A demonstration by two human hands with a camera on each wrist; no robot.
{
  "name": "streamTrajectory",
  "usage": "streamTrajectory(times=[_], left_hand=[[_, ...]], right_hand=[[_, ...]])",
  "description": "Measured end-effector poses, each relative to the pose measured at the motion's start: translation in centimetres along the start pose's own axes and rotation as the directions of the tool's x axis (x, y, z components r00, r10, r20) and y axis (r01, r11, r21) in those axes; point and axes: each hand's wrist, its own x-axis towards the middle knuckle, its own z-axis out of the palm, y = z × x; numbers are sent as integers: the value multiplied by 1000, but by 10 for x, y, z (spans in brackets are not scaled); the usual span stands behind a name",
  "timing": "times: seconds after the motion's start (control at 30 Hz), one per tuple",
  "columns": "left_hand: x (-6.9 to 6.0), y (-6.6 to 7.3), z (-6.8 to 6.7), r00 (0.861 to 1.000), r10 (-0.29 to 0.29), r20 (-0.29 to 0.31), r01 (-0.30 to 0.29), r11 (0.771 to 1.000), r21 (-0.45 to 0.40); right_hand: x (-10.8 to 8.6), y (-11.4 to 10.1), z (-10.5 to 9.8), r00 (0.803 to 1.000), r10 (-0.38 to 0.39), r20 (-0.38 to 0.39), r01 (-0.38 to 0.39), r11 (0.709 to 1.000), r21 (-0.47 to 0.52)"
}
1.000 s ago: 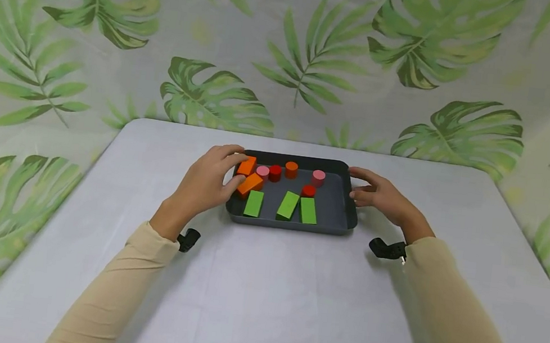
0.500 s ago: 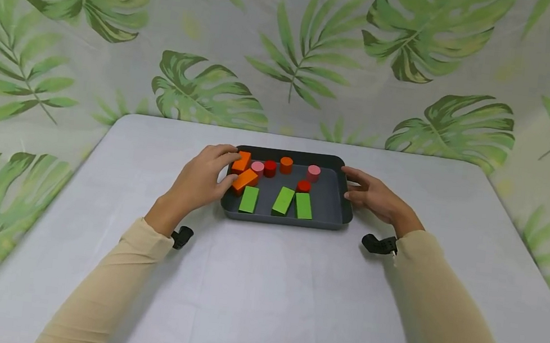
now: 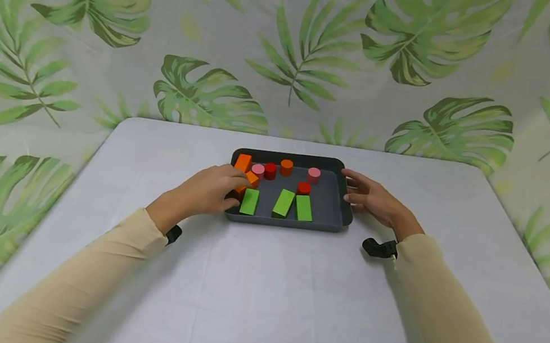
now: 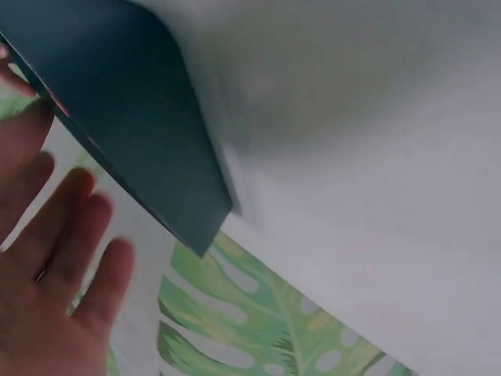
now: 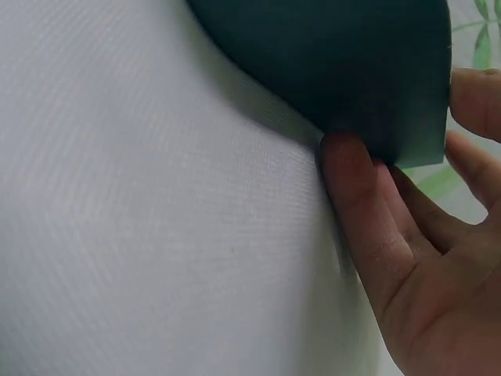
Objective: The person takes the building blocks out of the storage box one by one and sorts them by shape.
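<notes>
In the head view, my left hand (image 3: 212,190) reaches over the left end of a dark rectangular tray (image 3: 281,222). It pinches an orange block (image 3: 252,178) partly hidden by its fingers. Another orange block (image 3: 242,162) sits behind it, in the far left corner. My right hand (image 3: 378,202) holds the tray's right end. The right wrist view shows a fingertip (image 5: 344,153) against the tray's outer wall (image 5: 376,86); another finger meets the rim. In the left wrist view, the left hand (image 4: 63,266) has several fingers outside the tray wall (image 4: 141,117).
Green blocks (image 3: 284,203) lie along the tray's near side. Small cylinders stand farther back: a red one (image 3: 270,170), an orange one (image 3: 286,167) and a pink one (image 3: 313,175), among others. White cloth (image 3: 261,294) covers the table; a leaf-patterned curtain (image 3: 308,56) hangs behind.
My left hand has moved nearer to me, away from the far orange block, and its fingers now cover much of the nearer one. The right hand stays at the tray.
</notes>
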Motion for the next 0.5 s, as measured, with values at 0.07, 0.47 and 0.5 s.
streamTrajectory(times=[0.07, 0.47, 0.5], left_hand=[[2, 1, 0, 995, -19, 94, 21, 1000, -18], [11, 1, 5, 982, -57, 183, 58, 998, 0], [11, 0, 5, 982, -55, 180, 56, 998, 0]], right_hand=[[-1, 0, 1, 1000, 3, -1, -3, 1000, -5], [-4, -3, 7, 999, -8, -37, 6, 998, -67], [-4, -2, 6, 999, -10, -40, 8, 997, -73]])
